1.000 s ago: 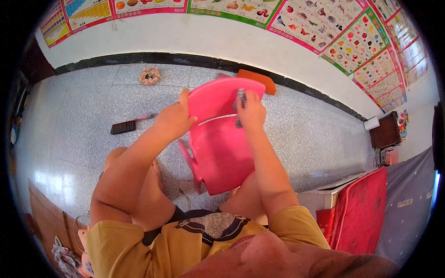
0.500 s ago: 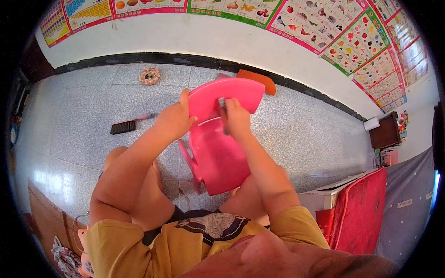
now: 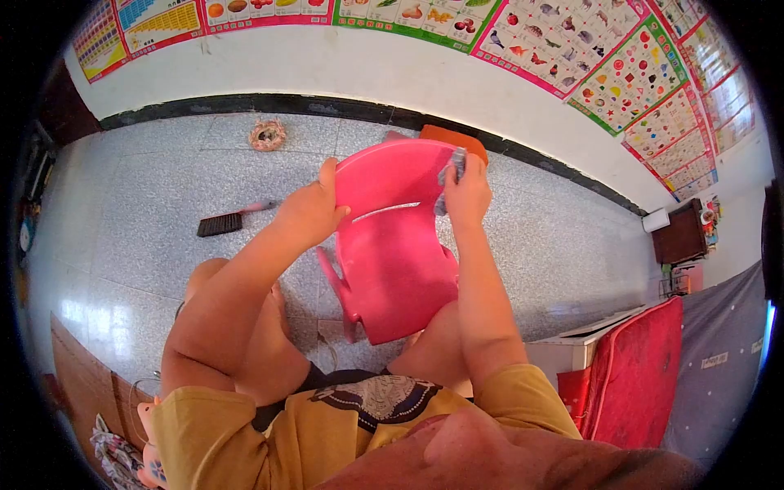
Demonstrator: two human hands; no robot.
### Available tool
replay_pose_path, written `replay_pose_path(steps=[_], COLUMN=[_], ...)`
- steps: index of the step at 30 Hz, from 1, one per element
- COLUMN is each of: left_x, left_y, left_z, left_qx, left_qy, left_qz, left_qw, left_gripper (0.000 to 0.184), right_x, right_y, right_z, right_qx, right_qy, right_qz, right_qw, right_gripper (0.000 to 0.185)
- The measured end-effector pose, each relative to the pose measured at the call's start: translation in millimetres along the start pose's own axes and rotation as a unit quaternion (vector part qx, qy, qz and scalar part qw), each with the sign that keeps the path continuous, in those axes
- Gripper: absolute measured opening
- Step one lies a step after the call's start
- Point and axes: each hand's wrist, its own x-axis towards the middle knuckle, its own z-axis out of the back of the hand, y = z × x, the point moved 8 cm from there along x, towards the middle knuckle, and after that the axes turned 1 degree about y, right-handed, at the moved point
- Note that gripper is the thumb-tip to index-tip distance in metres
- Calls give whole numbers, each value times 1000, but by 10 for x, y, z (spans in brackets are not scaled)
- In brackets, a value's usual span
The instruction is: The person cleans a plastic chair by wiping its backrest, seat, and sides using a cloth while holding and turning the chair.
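Note:
A pink plastic chair (image 3: 392, 273) stands between my knees, its backrest away from me and a narrow slot across it. My left hand (image 3: 310, 204) is closed round the left edge of the backrest, thumb toward the near side. In my right hand (image 3: 469, 189) is a grey cloth (image 3: 452, 167), pressed against the right end of the backrest. Part of the cloth is hidden under the fingers.
A black-bristled brush (image 3: 220, 224) lies on the speckled floor to the left. Farther off sits a round woven ring (image 3: 267, 135). Behind the chair, an orange object (image 3: 457, 139) rests near the wall. A red padded piece (image 3: 637, 371) stands at the right.
My right hand has moved with the cloth from the middle of the backrest to its right end. My left hand keeps its hold on the left edge.

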Motion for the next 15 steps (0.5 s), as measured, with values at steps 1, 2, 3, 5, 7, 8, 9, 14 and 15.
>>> replay_pose_path(steps=[1,2,3,5,7,8,9,14,15], left_x=[0,3,10,17,13,11,11,23,24], left_y=[-5,-12,-15,-2,-11,-15,-18,-29,-39], left_z=[5,4,-4,-14,-10,-8,-9,-12,-9], left_qx=[-2,-3,-6,-9,-10,-11,-11,-9,-4], left_qy=[2,4,6,10,7,6,5,8,16], left_qz=[3,4,6,12,10,10,11,20,22], left_qw=[1000,1000,1000,1000,1000,1000,1000,1000,1000], left_gripper=[81,80,80,80,80,80,81,81,82], right_x=[14,18,19,-39,-134,-191,-246,-491,-502], right_y=[-60,-126,-165,-82,62,144,226,550,575], right_z=[11,7,11,-40,-142,-215,-280,-494,-501], right_qx=[-8,-15,-24,-17,-14,-16,-17,-16,-17], right_qy=[7,14,21,19,38,56,74,169,178], right_qz=[-9,-18,-28,0,32,51,69,132,137], right_qw=[1000,1000,999,1000,999,997,995,977,974], right_gripper=[30,31,32,31,30,29,28,28,28])
